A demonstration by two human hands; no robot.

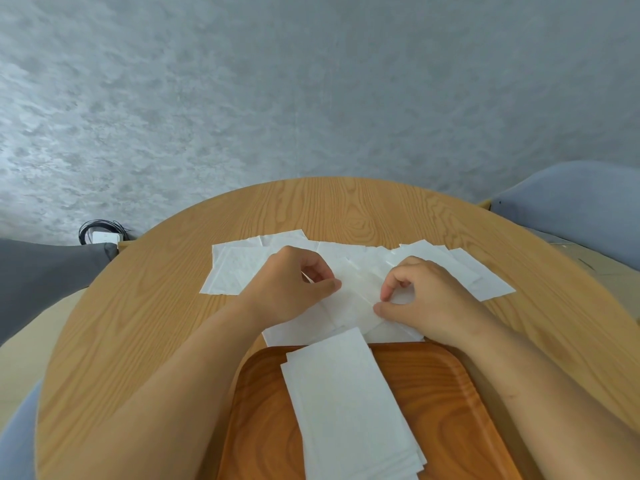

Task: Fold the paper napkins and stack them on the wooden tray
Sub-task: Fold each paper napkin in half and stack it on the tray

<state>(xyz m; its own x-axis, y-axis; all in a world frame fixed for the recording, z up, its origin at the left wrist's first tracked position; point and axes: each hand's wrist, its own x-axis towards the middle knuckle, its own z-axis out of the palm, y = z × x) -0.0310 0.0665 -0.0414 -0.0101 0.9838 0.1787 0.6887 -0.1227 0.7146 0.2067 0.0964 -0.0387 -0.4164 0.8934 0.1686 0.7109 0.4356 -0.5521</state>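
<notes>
I count two hands in my view, the left hand (294,285) and the right hand (426,296), both resting on one napkin being folded (349,306). There is one wooden tray (446,393), and on it one stack of folded napkins (346,403); I see at least three layered edges at its near corner, but I cannot tell the exact number. Flat napkins lie overlapped on the one round table (145,327): a left group (235,268) of at least two, a right group (464,268) of at least three. Two grey chairs (581,199) show, one at each side.
</notes>
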